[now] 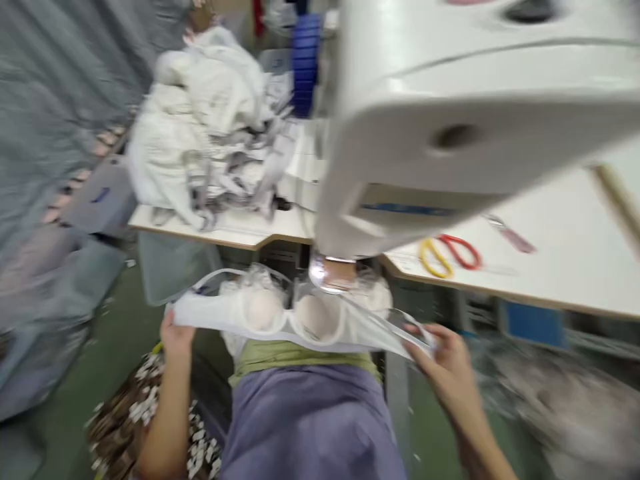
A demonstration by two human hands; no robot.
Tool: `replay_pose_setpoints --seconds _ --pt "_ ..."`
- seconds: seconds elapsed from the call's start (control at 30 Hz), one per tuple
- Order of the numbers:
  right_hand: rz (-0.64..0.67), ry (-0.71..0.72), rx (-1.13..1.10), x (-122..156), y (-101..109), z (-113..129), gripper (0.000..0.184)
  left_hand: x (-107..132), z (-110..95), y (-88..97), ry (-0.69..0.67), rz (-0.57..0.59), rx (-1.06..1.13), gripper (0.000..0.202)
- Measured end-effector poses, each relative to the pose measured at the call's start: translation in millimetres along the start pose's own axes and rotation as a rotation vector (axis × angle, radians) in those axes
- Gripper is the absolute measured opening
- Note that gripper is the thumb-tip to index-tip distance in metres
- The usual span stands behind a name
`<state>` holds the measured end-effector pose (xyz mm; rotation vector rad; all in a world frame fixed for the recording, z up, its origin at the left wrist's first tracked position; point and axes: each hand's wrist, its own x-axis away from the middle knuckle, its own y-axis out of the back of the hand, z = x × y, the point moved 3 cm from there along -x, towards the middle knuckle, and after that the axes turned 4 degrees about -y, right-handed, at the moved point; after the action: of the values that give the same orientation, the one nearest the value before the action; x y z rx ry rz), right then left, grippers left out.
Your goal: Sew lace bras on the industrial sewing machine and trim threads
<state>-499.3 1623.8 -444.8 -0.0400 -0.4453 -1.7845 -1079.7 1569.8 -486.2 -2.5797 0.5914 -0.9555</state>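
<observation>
I hold a white bra [300,320] stretched flat in front of my body, below the head of a white sewing machine [450,113]. My left hand [175,333] grips its left end, fingers closed over the band. My right hand [443,350] pinches the right end between thumb and fingers. The two padded cups face up in the middle, just under the machine's metal foot end [333,273]. The picture is smeared by motion.
A pile of white and grey fabric pieces [210,127] lies on the table [550,267] to the left. Red and yellow loops [450,253] lie to the right of the machine. Grey cloth hangs at far left. A blue spool [305,60] stands behind.
</observation>
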Motion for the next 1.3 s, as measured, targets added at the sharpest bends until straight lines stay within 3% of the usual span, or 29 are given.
replay_pose_setpoints --seconds 0.13,0.27,0.37,0.5,0.6,0.73,0.83,1.07,1.3 --pt "0.092 -0.206 0.084 -12 5 -36 0.062 9 -3 -10.5 -0.010 0.174 0.089 0.046" --pt "0.327 -0.242 0.373 -3 -1 -38 0.065 39 4 -31.3 0.077 0.359 0.145 0.050" --pt "0.427 -0.135 0.641 3 -15 -27 0.071 65 10 -49.8 0.163 0.459 0.159 0.052" --pt "0.279 0.277 0.794 4 -49 7 0.065 99 19 -74.6 0.275 0.548 0.175 0.053" --pt "0.277 0.521 0.703 16 -83 45 0.049 124 25 -90.8 0.339 0.603 0.200 0.052" --pt "0.520 0.604 0.455 43 -127 91 0.025 152 30 -105.6 0.356 0.648 0.201 0.049" --pt "0.611 0.672 0.316 60 -150 118 0.017 167 32 -113.2 0.352 0.676 0.208 0.048" --pt "0.557 0.753 0.172 68 -173 152 0.009 192 33 -123.9 0.349 0.653 0.139 0.043" --pt "0.446 0.843 0.204 67 -186 161 0.017 216 47 -125.1 0.275 0.576 0.052 0.040"
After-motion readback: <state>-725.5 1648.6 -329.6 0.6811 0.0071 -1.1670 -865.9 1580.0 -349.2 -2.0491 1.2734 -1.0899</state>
